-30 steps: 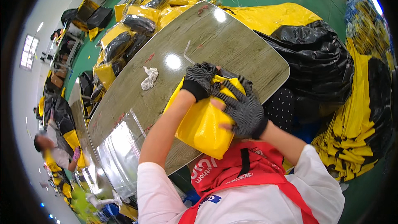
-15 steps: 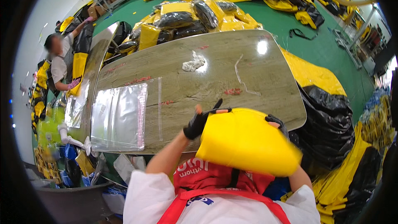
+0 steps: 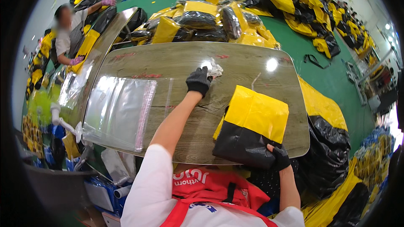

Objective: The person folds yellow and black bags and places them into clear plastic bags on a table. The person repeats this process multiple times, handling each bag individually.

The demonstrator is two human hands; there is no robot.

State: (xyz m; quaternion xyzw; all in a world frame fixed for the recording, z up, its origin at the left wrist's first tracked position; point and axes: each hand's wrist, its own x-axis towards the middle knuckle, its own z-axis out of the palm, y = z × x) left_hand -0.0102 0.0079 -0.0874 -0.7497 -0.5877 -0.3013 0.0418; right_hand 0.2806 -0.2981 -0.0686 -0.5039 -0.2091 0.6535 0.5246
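The left hand (image 3: 198, 80), in a black glove, is stretched out over the middle of the table (image 3: 168, 65) toward its far edge. Its grip rests on a crumpled scrap of clear wrapping (image 3: 215, 69); whether the fingers are closed around the scrap or merely laid on it cannot be told.

The right hand (image 3: 279, 158), also black-gloved, is at the near right corner of the table. Its grip is pressed together on the lower black edge of a folded yellow-and-black garment (image 3: 251, 127), which lies flat on the table at the near right, its black half toward the near edge and its yellow half toward the far edge.

A stack of clear plastic bags (image 3: 118, 111) lies flat at the near left of the table, well apart from the garment. A thin pale strip (image 3: 255, 80) lies on the table surface just beyond the garment.

Beyond the far edge, bagged yellow-and-black garments (image 3: 202, 23) are heaped on the green floor (image 3: 294, 42). Another person (image 3: 67, 33) works at an adjoining table to the far left.
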